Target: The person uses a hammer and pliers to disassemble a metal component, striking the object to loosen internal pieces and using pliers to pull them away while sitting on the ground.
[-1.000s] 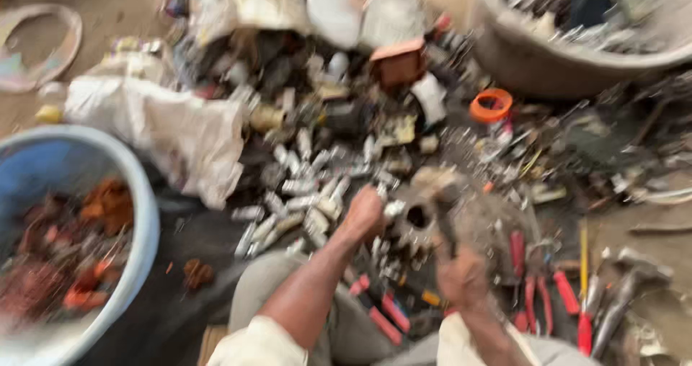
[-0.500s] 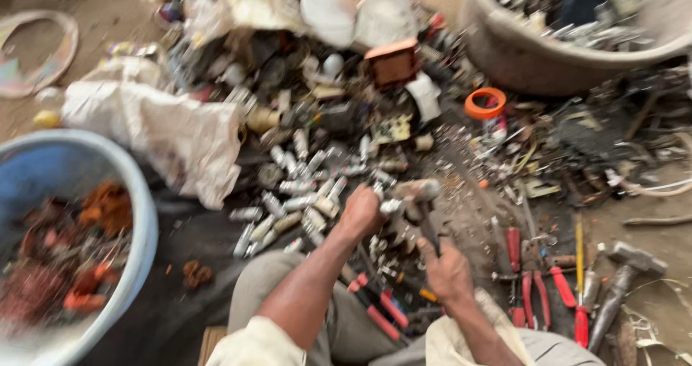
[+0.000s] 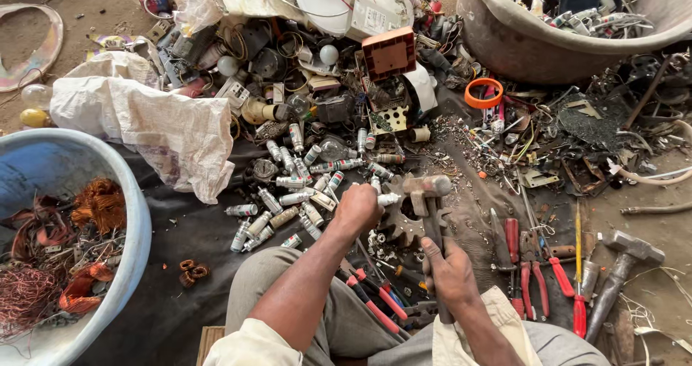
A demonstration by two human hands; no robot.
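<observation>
Looking down from the head camera, a seated person works over a dark ground cloth strewn with scrap. Their left hand (image 3: 358, 209) is closed around a small silver cylinder (image 3: 388, 199), pressing it against a toothed metal gear (image 3: 401, 222) that lies flat on the cloth. Their right hand (image 3: 448, 271) is clenched around the handle of a hammer (image 3: 427, 190), whose head sits just above the gear, right beside the cylinder. Many similar small cylinders (image 3: 288, 193) lie scattered just left of the gear. Red-handled pliers (image 3: 532, 265) and a second hammer (image 3: 623, 261) rest to the right. A blue tub (image 3: 137, 229) of copper wire stands at far left, a white sack (image 3: 155, 125) beyond it, and a grey basin (image 3: 533, 45) of parts at top right.
</observation>
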